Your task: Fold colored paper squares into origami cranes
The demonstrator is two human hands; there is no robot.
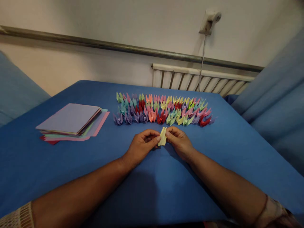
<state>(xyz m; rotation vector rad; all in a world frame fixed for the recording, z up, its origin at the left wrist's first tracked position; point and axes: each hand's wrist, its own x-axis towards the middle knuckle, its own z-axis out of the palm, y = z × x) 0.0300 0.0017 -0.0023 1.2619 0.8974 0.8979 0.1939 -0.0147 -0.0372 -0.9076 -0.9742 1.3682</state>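
Pale yellow folded paper piece [162, 136], just one, pinched upright between both sets of fingertips [155, 140]. The left hand [141, 146] and right hand [180, 141] are each closed on one edge of it, just above the blue cloth-covered table [166, 186], about mid-table. Right behind it sit small folded paper figures [162, 110] in loads of colours. They're in roughly four rows, way too many to count exactly. Off to the left there's one stack of coloured paper sheets [71, 122], lilac on top. Past the table: one white radiator [201, 79], a grey metal pipe [95, 43] along the pale wall [118, 19], and blue fabric [280, 95] on both sides.
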